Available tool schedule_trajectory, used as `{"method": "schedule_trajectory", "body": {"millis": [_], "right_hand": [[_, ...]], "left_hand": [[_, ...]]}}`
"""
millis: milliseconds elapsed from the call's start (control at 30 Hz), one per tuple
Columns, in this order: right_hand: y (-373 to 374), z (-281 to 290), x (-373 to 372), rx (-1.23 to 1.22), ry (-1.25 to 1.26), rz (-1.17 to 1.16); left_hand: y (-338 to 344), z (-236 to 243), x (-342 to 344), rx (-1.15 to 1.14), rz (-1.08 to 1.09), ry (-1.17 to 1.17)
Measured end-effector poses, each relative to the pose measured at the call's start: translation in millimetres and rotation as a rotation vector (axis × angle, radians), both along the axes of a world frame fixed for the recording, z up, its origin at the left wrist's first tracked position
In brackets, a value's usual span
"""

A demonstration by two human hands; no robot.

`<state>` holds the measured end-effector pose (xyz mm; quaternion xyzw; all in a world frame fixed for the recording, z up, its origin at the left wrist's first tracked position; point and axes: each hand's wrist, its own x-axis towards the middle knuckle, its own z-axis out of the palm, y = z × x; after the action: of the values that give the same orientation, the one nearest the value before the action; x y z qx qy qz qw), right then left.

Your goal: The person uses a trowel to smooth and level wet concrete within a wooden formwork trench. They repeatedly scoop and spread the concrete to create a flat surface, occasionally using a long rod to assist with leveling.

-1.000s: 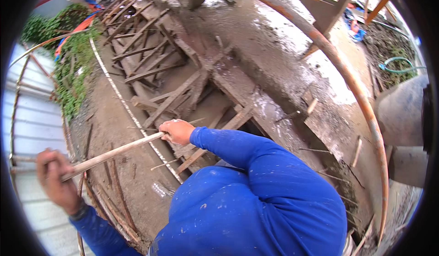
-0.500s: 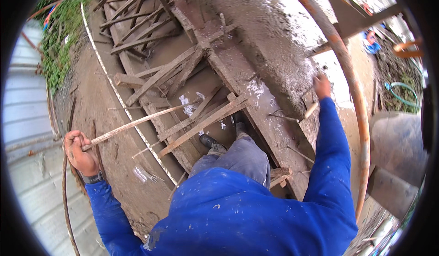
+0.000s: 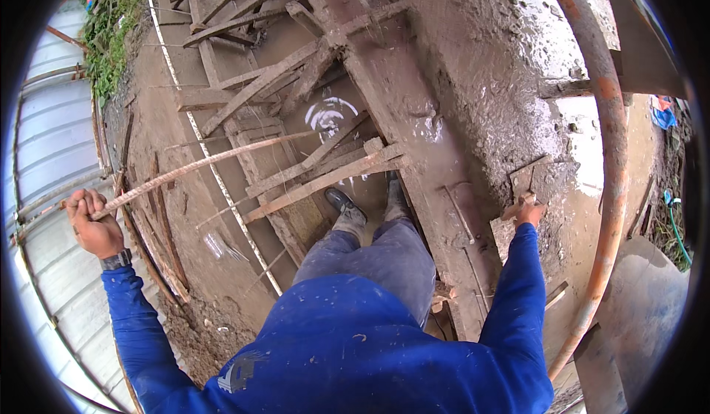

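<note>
My left hand [image 3: 92, 220] is closed round a ribbed steel reinforcing bar [image 3: 196, 165]. The bar slants up to the right, its far end over the muddy water in a timber-edged trench. On the right, my right hand [image 3: 525, 211] is down at the wet mud, fingers curled. Beside its fingers are a mud-coated flat piece [image 3: 526, 176] and a pale flat piece [image 3: 503, 230]. What the fingers hold, if anything, I cannot make out. My boots stand in the trench between wooden boards [image 3: 325, 181].
Crossed timber braces [image 3: 266, 85] span the trench ahead. A pale rope-like line [image 3: 194, 118] runs along its left side. A rusty curved pipe [image 3: 612, 155] arches close on my right. Corrugated metal sheets [image 3: 59, 140] stand at the left, a grey metal sheet [image 3: 640, 310] at the lower right.
My right hand has moved nearer to me and lower, down to the mud. My left hand has moved outward to the left, still gripping the bar. The view has shifted slightly.
</note>
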<state>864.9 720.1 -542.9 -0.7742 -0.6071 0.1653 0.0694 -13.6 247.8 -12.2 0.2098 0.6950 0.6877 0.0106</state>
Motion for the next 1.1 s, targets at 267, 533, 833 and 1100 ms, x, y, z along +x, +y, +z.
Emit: {"method": "schedule_trajectory", "body": {"millis": [267, 533, 833, 1100], "right_hand": [[-26.2, 45.8, -18.9, -0.118, -0.149, 0.062], [22.6, 237.9, -124.3, -0.679, -0.150, 0.839], [22.8, 153.4, -324.1, -0.656, 0.042, 1.349], [18.1, 38.9, -410.6, -0.673, -0.103, 1.420]], "left_hand": [[4.9, 29.9, -0.6, -0.060, -0.060, 0.013], [-22.0, 37.3, 37.8, -0.041, -0.012, 0.014], [-30.6, 40.6, 93.1, -0.111, -0.127, 0.044], [-53.4, 44.7, 105.8, -0.094, -0.173, -0.024]]}}
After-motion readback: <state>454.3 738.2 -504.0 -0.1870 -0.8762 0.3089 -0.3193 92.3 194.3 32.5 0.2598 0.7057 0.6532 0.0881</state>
